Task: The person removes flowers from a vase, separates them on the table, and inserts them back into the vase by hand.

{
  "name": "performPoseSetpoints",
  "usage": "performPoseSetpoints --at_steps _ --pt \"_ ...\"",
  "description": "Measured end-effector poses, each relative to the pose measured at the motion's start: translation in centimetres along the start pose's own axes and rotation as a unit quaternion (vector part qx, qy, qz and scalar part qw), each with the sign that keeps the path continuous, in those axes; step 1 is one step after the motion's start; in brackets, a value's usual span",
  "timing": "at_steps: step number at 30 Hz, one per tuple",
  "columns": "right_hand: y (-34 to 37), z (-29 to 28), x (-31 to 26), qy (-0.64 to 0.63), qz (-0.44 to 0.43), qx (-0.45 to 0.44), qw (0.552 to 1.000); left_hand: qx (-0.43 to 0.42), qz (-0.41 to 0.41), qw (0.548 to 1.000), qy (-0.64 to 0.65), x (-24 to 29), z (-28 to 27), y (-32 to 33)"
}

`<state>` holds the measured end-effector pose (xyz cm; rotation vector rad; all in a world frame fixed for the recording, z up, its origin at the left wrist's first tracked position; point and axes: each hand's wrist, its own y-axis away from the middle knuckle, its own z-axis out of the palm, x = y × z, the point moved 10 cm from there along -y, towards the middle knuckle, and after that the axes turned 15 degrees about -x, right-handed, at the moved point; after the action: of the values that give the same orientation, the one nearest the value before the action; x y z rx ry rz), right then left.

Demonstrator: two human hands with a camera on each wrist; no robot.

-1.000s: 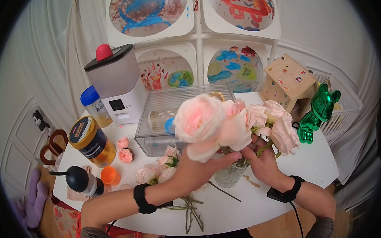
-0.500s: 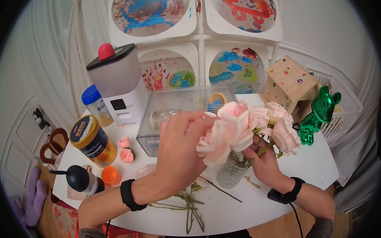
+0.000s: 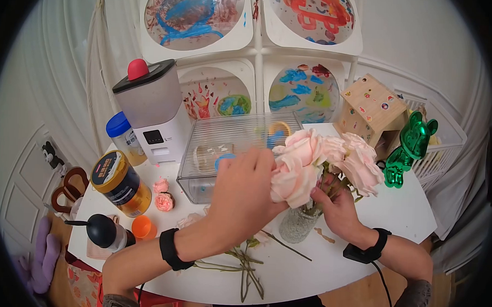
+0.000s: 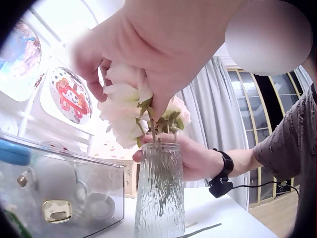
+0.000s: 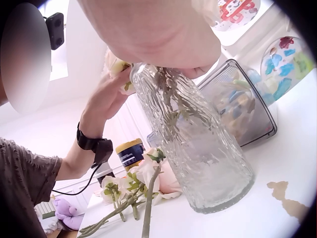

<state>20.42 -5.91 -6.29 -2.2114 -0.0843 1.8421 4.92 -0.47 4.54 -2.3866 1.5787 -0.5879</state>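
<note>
Pale pink roses [image 3: 297, 175] stand in a textured clear glass vase [image 4: 159, 198], their stems showing through the glass. My left hand [image 3: 244, 192] is at the left side of the bunch and holds the nearest rose [image 4: 126, 106], with the thumb by the stem below its bloom and the fingers curled around the petals. At the vase's mouth my right hand [image 3: 339, 210] grips the stems, its thumb in front and fingers behind them. Part of this grip is hidden by leaves and blooms. Loose roses [image 5: 148, 173] and cut stems [image 3: 245, 268] lie left of the vase.
Behind the vase stands a clear lidded box [image 3: 201, 176]. A gold-lidded tub [image 3: 121, 181], an orange cup [image 3: 143, 227] and a dark bottle [image 3: 105, 232] are on the left. A green bear figure [image 3: 410, 147] and a small wooden house [image 3: 371, 107] stand at the right.
My left hand has risen from below the blooms to their left side, and the large front rose has come down and closer to the vase. My right hand has stayed at the stems.
</note>
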Motion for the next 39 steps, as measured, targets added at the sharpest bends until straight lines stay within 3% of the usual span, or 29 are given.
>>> performPoseSetpoints --at_steps 7,9,13,18,25,29,31,33,34,38,39 --pt "0.1 0.0 0.0 -0.019 -0.022 0.015 0.999 0.014 -0.001 0.999 0.047 -0.7 1.6 0.0" --pt "0.1 -0.1 -0.1 -0.003 -0.004 0.001 1.0 0.076 0.032 0.994 0.078 -0.6 0.7 -0.1" --pt "-0.2 0.1 -0.6 0.027 -0.004 -0.026 0.999 0.083 0.098 0.987 0.092 0.4 0.2 -0.5" --pt "-0.3 -0.1 -0.5 0.007 -0.017 -0.024 1.0 0.038 0.088 0.99 0.103 0.4 0.4 -1.4" --pt "-0.1 0.4 -0.4 -0.025 0.015 -0.055 0.998 0.048 0.049 0.992 0.109 -0.6 1.0 -1.0" --pt "-0.2 0.7 -0.5 -0.013 0.024 -0.072 0.997 -0.019 0.013 0.994 0.104 -0.3 1.0 -1.4" --pt "0.0 0.1 -0.9 0.019 0.003 -0.024 1.0 -0.047 -0.002 0.993 0.107 -0.3 1.6 -1.7" --pt "0.3 0.3 -1.2 0.049 0.01 -0.035 0.998 0.055 0.085 0.984 0.148 0.9 0.2 -1.3" --pt "0.4 0.5 -1.4 0.078 0.016 -0.045 0.996 0.056 0.084 0.984 0.147 0.8 0.5 -1.3" --pt "1.6 0.2 -4.5 0.223 0.006 -0.031 0.974 -0.041 0.123 0.953 0.273 1.4 2.4 -1.6" --pt "2.1 0.6 -6.8 0.355 -0.026 -0.034 0.934 -0.077 0.119 0.941 0.309 1.4 2.9 -1.6"
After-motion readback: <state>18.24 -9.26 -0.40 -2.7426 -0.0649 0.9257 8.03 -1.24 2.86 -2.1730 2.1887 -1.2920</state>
